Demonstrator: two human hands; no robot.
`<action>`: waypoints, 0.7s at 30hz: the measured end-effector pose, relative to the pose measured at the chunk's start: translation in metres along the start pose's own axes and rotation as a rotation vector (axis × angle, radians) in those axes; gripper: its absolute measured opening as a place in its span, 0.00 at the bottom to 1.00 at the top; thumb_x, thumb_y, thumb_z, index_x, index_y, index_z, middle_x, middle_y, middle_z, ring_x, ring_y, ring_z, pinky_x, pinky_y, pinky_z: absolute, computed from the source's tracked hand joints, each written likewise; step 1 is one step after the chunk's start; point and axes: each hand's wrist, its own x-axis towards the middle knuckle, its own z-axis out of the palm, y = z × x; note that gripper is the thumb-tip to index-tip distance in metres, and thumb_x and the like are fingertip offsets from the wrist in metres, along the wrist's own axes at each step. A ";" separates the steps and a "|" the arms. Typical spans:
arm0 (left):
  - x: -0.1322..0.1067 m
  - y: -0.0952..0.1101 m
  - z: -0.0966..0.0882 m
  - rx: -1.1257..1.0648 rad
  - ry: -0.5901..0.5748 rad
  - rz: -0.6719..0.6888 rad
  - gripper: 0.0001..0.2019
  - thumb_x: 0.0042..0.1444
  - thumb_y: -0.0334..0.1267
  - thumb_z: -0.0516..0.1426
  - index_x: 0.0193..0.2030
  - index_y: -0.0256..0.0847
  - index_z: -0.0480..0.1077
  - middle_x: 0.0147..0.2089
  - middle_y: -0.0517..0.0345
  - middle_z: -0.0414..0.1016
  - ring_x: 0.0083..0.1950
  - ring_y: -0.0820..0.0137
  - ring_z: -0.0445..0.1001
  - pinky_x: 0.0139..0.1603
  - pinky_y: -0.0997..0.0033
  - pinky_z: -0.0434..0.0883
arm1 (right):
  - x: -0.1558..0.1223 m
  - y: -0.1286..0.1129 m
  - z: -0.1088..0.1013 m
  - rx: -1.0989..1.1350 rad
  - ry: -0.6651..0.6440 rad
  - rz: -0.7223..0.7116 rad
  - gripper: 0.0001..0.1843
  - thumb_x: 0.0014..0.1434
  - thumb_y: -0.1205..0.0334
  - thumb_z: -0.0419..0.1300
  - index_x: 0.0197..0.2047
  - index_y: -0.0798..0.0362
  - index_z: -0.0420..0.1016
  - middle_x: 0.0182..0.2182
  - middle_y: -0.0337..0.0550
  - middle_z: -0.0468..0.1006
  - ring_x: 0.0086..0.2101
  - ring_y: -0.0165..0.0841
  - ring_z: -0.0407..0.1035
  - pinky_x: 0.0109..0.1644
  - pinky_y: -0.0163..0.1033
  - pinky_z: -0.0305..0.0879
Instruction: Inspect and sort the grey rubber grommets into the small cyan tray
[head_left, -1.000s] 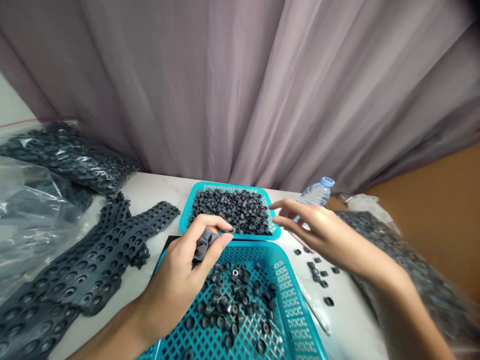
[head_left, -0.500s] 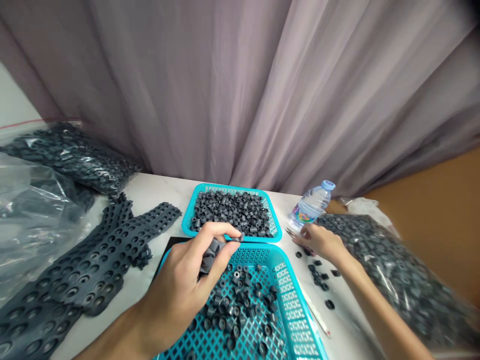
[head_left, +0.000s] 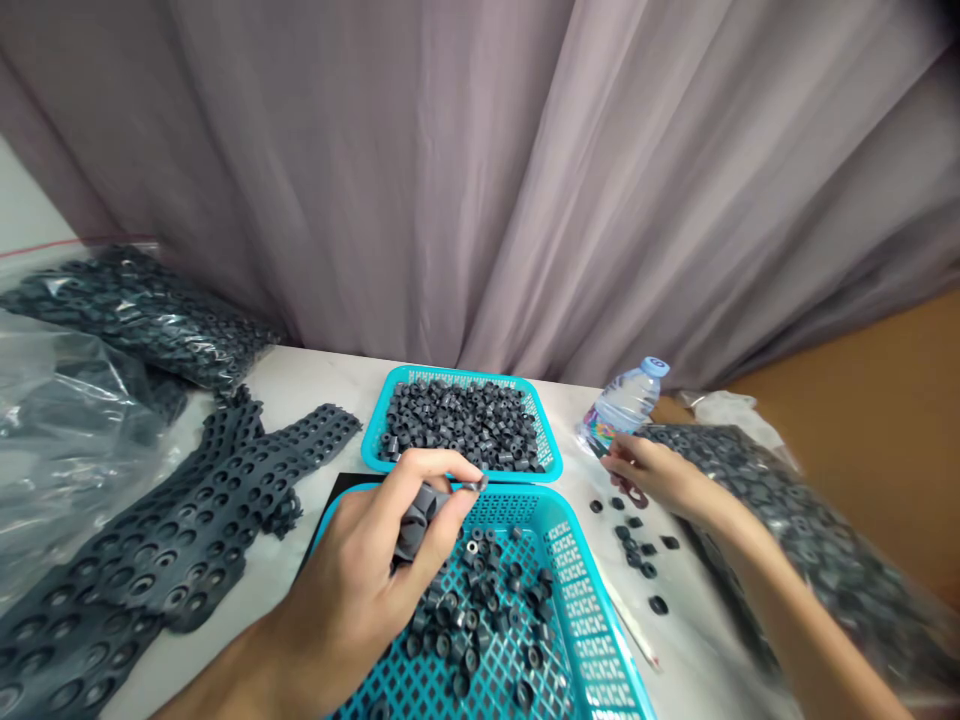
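Left hand (head_left: 367, 545): fingers pinching small dark rubber piece (head_left: 478, 484), folded grey rubber (head_left: 417, 515) behind; right hand (head_left: 651, 468): fingers closed on slim maroon-handled tool (head_left: 598, 449). I judge: tool pickup; next needs steady grip.

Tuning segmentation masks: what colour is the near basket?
Teal: the near basket shows best in the head view, the only one.

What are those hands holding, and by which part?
The left hand pinches a small dark part by its edge, with grey material in the palm. The right hand holds a scissors-like tool, apparently above its reddish loop.
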 end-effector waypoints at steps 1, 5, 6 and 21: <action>0.000 0.001 0.000 -0.008 -0.004 -0.032 0.06 0.74 0.40 0.53 0.53 0.51 0.69 0.30 0.69 0.71 0.25 0.75 0.68 0.28 0.76 0.68 | -0.007 -0.010 -0.006 0.025 -0.002 -0.040 0.20 0.72 0.44 0.54 0.36 0.51 0.70 0.27 0.42 0.77 0.24 0.35 0.72 0.32 0.39 0.67; 0.001 0.002 0.000 -0.077 -0.052 -0.183 0.06 0.74 0.44 0.52 0.51 0.49 0.68 0.30 0.68 0.63 0.27 0.73 0.63 0.27 0.74 0.63 | -0.042 -0.069 -0.017 0.227 0.008 -0.342 0.21 0.76 0.43 0.51 0.46 0.53 0.72 0.30 0.39 0.74 0.27 0.32 0.70 0.34 0.37 0.70; 0.001 0.002 0.001 -0.101 -0.064 -0.215 0.07 0.74 0.45 0.52 0.50 0.49 0.68 0.29 0.68 0.61 0.27 0.73 0.62 0.27 0.74 0.63 | -0.050 -0.085 -0.015 0.277 0.027 -0.402 0.21 0.76 0.43 0.52 0.48 0.53 0.73 0.32 0.40 0.75 0.27 0.31 0.69 0.31 0.35 0.68; -0.001 0.000 0.014 -0.120 -0.064 -0.274 0.07 0.72 0.47 0.53 0.47 0.49 0.68 0.29 0.68 0.63 0.27 0.73 0.63 0.24 0.75 0.61 | -0.084 -0.140 0.030 0.276 0.174 -0.862 0.16 0.77 0.60 0.56 0.63 0.52 0.77 0.34 0.43 0.77 0.34 0.34 0.71 0.37 0.39 0.66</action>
